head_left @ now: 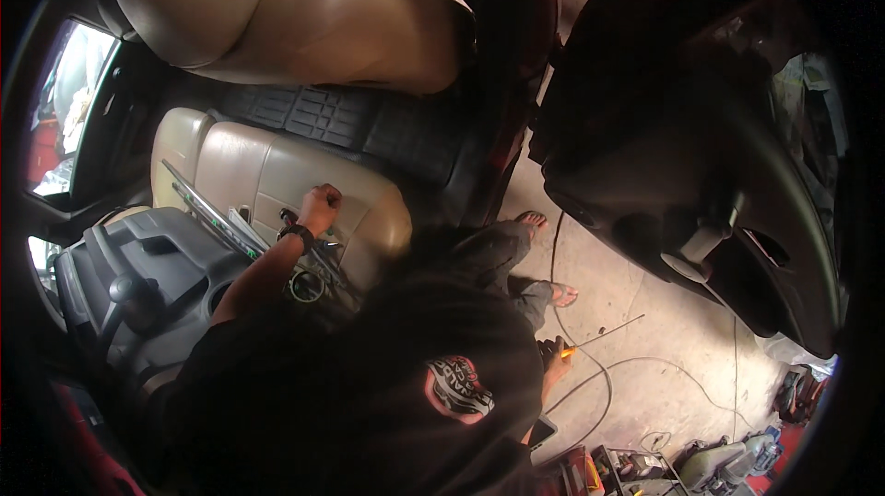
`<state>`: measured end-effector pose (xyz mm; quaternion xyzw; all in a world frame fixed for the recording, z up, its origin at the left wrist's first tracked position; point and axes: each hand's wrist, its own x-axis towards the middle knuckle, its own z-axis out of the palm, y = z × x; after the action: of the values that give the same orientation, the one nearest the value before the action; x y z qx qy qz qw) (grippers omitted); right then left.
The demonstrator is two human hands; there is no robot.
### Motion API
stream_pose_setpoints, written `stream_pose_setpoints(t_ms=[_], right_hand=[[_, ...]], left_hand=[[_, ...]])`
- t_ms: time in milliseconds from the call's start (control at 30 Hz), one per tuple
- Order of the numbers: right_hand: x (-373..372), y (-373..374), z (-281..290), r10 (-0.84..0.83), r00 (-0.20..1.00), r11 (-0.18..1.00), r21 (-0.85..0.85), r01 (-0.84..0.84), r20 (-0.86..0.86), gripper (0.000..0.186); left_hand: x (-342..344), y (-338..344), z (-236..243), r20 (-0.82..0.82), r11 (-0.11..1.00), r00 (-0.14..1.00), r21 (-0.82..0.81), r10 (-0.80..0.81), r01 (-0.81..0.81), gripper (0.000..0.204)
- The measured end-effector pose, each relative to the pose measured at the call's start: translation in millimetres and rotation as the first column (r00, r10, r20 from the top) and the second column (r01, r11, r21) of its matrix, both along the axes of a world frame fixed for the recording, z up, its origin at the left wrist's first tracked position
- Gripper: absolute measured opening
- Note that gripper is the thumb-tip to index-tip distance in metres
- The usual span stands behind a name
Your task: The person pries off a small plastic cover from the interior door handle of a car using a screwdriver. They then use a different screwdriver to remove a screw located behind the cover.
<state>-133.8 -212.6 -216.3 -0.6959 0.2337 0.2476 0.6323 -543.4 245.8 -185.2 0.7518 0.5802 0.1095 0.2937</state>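
My left hand (321, 207), with a dark band at the wrist, is curled closed over the tan car seat cushion (304, 169). Whatever its fingers hold, if anything, is hidden. Beside it on the seat lie long dark strips (217, 217), a small dark-red object (288, 218) and a round ring-like object (307, 287). Low at the right, beyond my black shirt, my right hand (555, 367) is closed around a long thin tool with an orange part (569, 352). The tool's slender shaft points away over the concrete floor.
An open black car door (682, 210) fills the right side. A beige backrest (369, 26) and ribbed black floor mat (323, 118) lie ahead. A grey console (157, 265) stands at left. Cables (682, 362) cross the floor; tools and cases (714, 466) sit at lower right.
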Motion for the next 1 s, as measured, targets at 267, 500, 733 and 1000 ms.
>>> stream_pose_setpoints(t_ms=[267, 500, 733, 1000], right_hand=[[-11, -30, -18, 0.038, 0.997, 0.993, -0.112, -0.046, -0.072, 0.031], [-27, -24, -13, -0.044, 0.998, 0.993, -0.115, 0.040, -0.037, 0.024], [-25, -30, -32, 0.002, 0.999, 0.993, -0.122, 0.005, 0.053, 0.027], [-41, -32, -5, 0.046, 0.988, 0.970, -0.243, -0.009, 0.147, 0.030]], left_hand=[[-3, 37, 33, 0.223, 1.000, 0.975, 0.023, -0.001, -0.004, 0.019], [141, 24, 114, 0.253, 0.963, 0.929, 0.044, -0.269, 0.267, 0.024], [286, -90, 88, 0.408, 0.759, 0.775, -0.246, -0.483, 0.602, 0.024], [450, -193, 176, 0.617, 0.502, 0.245, 0.284, -0.747, 0.817, 0.036]])
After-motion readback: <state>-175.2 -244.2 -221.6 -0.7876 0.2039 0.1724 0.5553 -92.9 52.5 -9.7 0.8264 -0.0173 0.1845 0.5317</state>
